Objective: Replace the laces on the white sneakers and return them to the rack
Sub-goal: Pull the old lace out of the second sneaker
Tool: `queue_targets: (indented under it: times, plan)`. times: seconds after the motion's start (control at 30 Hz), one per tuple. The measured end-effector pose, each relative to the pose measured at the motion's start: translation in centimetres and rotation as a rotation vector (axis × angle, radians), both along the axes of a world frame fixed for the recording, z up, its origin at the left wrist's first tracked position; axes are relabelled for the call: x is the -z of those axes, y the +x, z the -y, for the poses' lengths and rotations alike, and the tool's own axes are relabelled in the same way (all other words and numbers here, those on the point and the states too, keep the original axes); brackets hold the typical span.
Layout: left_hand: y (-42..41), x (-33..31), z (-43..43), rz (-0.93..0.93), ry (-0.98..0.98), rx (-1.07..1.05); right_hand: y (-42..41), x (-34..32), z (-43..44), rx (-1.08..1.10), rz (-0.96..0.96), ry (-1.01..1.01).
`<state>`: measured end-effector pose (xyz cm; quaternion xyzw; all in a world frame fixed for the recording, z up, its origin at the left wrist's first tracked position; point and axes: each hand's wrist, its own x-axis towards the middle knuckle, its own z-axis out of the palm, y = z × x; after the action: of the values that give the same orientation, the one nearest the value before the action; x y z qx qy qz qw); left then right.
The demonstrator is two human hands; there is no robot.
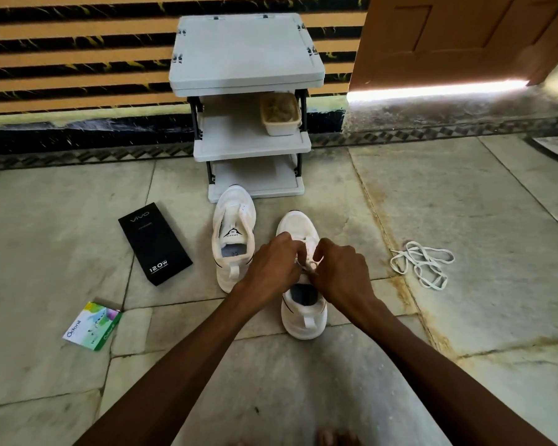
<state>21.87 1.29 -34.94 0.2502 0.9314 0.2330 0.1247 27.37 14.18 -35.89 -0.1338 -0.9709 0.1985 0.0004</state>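
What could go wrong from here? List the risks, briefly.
The left hand and right hand pinch the lace over the near sneaker, covering its eyelets; one might be skipped. The loose lace lies tangled on the stained floor and could pick up dirt.

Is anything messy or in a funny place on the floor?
Yes. A white shoelace lies in a tangled heap on the stone floor, right of the white sneakers. A black cardboard box and a green-and-white packet lie slanted on the left.
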Motion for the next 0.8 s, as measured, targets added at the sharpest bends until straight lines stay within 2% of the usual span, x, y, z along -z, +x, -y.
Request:
queue_targets:
  times: [0.13, 0.23, 0.3, 0.33, 0.43, 0.47, 0.5, 0.53, 0.6, 0.63, 0.73, 0.8]
  plan:
    - [0.3, -0.2, -0.6, -0.008, -0.073, 0.015, -0.2, 0.1, -0.1, 0.040, 0.005, -0.097]
    - [0.8, 0.1, -1.0, -0.070, -0.140, 0.030, -0.6, 0.0, -1.1, 0.146, 0.048, -0.259]
    - [0.9, 0.5, -0.9, -0.049, -0.056, 0.026, -0.8, 0.0, -1.7, 0.186, 0.099, -0.342]
    - [0.7, 0.7, -0.7, 0.060, 0.074, -0.044, -0.9, 0.0, -1.9, 0.195, 0.117, -0.362]
    - [0.3, 0.6, 0.1, 0.695, 0.656, -0.449, -0.9, 0.1, -2.2, 0.225, 0.136, -0.395]
    - [0.3, 0.7, 0.2, 0.826, 0.780, -0.517, -0.9, 0.1, -2.2, 0.230, 0.133, -0.413]
    - [0.4, 0.6, 0.3, 0.872, 0.816, -0.525, -0.9, 0.1, -2.2, 0.230, 0.123, -0.422]
    - [0.5, 0.4, 0.4, 0.879, 0.789, -0.492, -0.8, 0.1, -2.1, 0.224, 0.115, -0.418]
    - [0.5, -0.8, 0.3, 0.785, 0.583, -0.376, -0.8, 0.1, -2.0, 0.213, 0.107, -0.406]
    - [0.1, -1.1, 0.2, 0.663, 0.422, -0.298, -0.8, 0.1, -2.1, 0.216, 0.109, -0.413]
    - [-0.4, -1.3, -0.1, 0.128, -0.108, 0.024, -0.9, -0.1, -2.2, 0.233, 0.133, -0.425]
    - [-0.4, -1.0, -0.5, -0.076, -0.263, 0.142, -1.0, -0.3, -2.2, 0.236, 0.133, -0.428]
